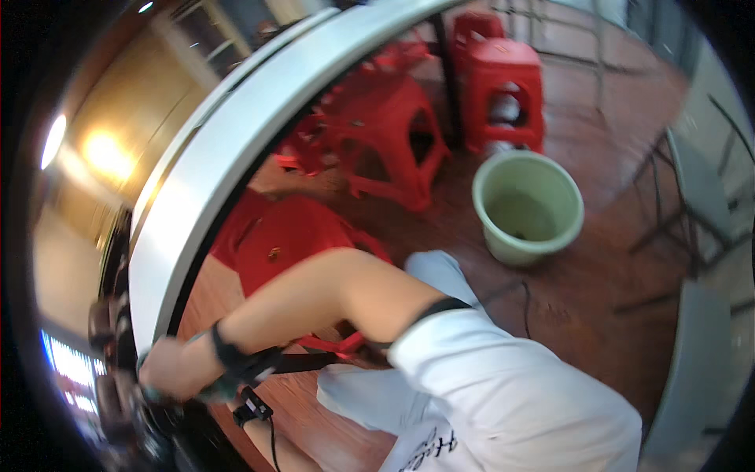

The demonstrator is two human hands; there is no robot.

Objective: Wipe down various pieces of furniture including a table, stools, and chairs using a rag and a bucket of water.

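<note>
My right hand (168, 369) is at the near end of a white tabletop's rim (183, 194), blurred by motion. Something greenish shows along its edge, but I cannot tell whether the fingers grip it. A black strap circles that wrist. My left hand (236, 404) lies lower, mostly hidden past the right wrist and dark shapes; its fingers are not visible. On the left wrist is a black band with a small cabled device (256, 404). Dark, blurred brown objects (109, 354) stand just beyond the right hand.
Red plastic stools (383, 124) stand beside and under the table, one red stool (289, 236) close to my right forearm. A pale green bucket (528, 200) sits on the reddish floor, with a stack of red stools (501, 88) behind it. Grey folding furniture (699, 183) stands at the right.
</note>
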